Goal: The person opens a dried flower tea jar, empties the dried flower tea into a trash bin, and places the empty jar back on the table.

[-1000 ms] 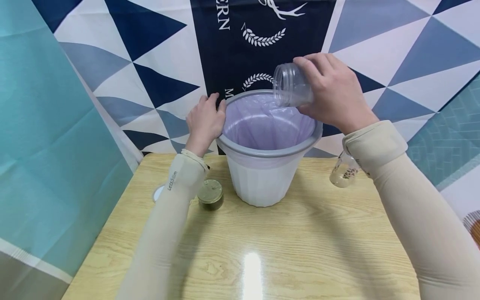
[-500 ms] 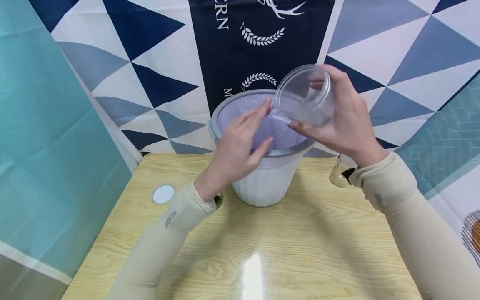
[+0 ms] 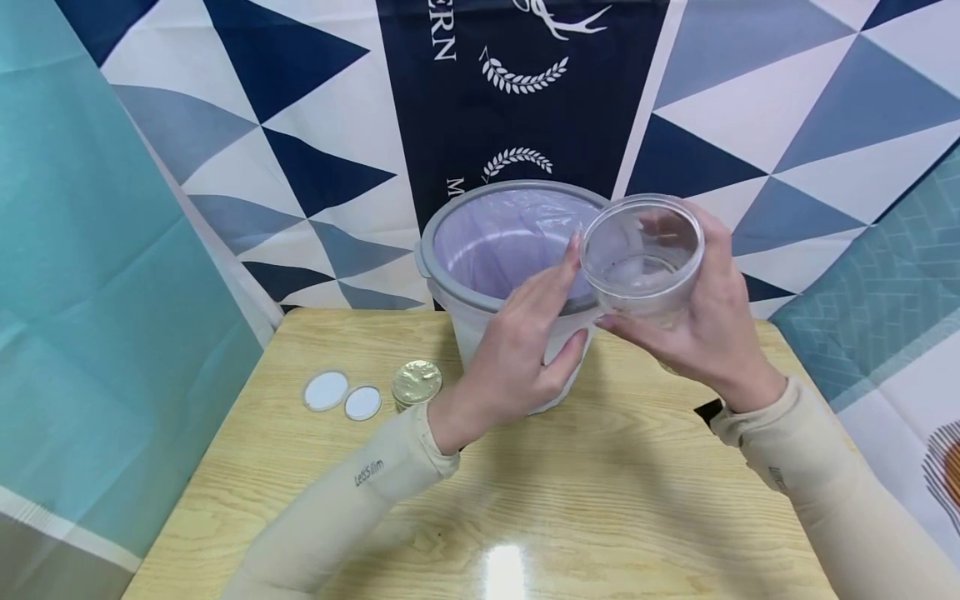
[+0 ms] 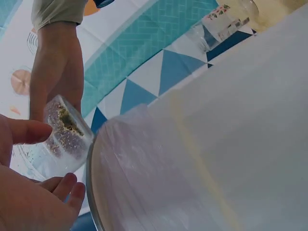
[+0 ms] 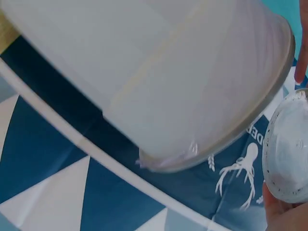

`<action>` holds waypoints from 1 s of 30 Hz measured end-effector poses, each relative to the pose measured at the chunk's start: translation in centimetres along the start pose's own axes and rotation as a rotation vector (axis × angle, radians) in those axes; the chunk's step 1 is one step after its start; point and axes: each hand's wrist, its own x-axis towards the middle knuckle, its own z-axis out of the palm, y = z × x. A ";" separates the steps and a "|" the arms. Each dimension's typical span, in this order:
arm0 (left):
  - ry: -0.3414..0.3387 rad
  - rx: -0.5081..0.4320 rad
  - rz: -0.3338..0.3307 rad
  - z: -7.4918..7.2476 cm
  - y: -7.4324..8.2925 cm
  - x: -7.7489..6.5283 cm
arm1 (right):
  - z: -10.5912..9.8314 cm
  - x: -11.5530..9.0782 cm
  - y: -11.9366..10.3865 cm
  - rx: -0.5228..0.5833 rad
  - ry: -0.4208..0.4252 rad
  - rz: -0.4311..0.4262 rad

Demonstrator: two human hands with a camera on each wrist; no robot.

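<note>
My right hand (image 3: 708,325) grips a clear plastic jar (image 3: 641,250) just right of the bin, its open mouth tilted up toward the head camera. Dark crumbs (image 4: 67,120) cling inside the jar in the left wrist view. My left hand (image 3: 517,358) is held in front of the bin with its fingers fairly straight, fingertips right at the jar's left rim. Behind it stands a white bin (image 3: 468,321) with a grey rim, lined with a pale purple bag (image 3: 495,242). The right wrist view shows the jar's round base (image 5: 291,147).
Two small white discs (image 3: 326,390) lie on the wooden table (image 3: 592,517) at left. Beside them is a short container with a gold top (image 3: 417,382), close to my left wrist. A flower-patterned glass (image 4: 224,21) stands right of the bin. Patterned cloth (image 3: 315,167) hangs behind.
My right hand has drawn the jar down and right from over the bin, turning its mouth upward. My left hand has left the bin's rim and come over to the jar.
</note>
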 end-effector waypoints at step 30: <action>-0.638 -0.020 -0.241 13.3 -1.4 -2.3 | -4.2 -12.8 9.0 -0.187 -0.252 0.367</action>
